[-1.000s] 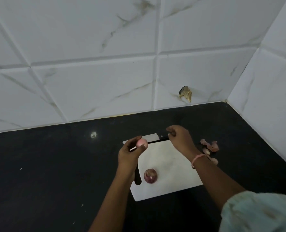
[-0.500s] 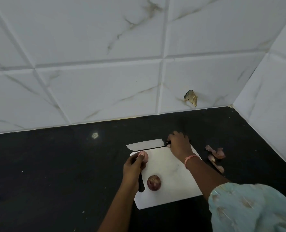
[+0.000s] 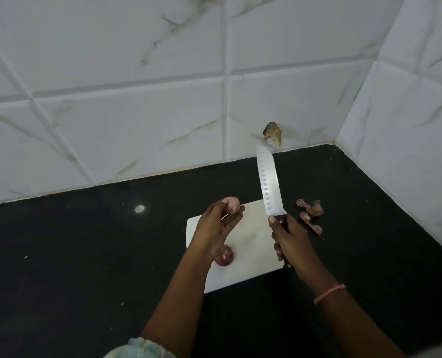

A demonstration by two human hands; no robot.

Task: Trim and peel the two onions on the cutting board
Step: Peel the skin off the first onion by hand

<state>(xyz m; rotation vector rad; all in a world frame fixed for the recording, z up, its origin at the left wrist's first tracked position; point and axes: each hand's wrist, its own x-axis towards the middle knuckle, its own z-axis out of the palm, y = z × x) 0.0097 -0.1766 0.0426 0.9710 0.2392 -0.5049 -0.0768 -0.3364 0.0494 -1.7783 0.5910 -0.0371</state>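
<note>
While we are scanning from the left: we are looking at a black countertop point(image 3: 72, 254) under white marble-look tiles point(image 3: 126, 120).
Left hand: we are pinching a pale peeled onion point(image 3: 51, 204) at the fingertips of our left hand point(image 3: 216, 229), raised above the white cutting board point(image 3: 250, 244).
Second onion: it is lying on the board, still purple-skinned point(image 3: 225, 257), half hidden behind our left wrist.
Right hand: our right hand point(image 3: 291, 241) is gripping the handle of a santoku knife point(image 3: 268, 184), blade pointing up and away.
Doing it well: we are judging that the blade should come down slowly, edge away from the fingers, trimming only the tip.
Right side: onion skins point(image 3: 310, 213) are lying on the counter just beside the board.
In the way: we are seeing nothing blocking the cut; a broken patch point(image 3: 272, 133) is showing in the wall tile.
</note>
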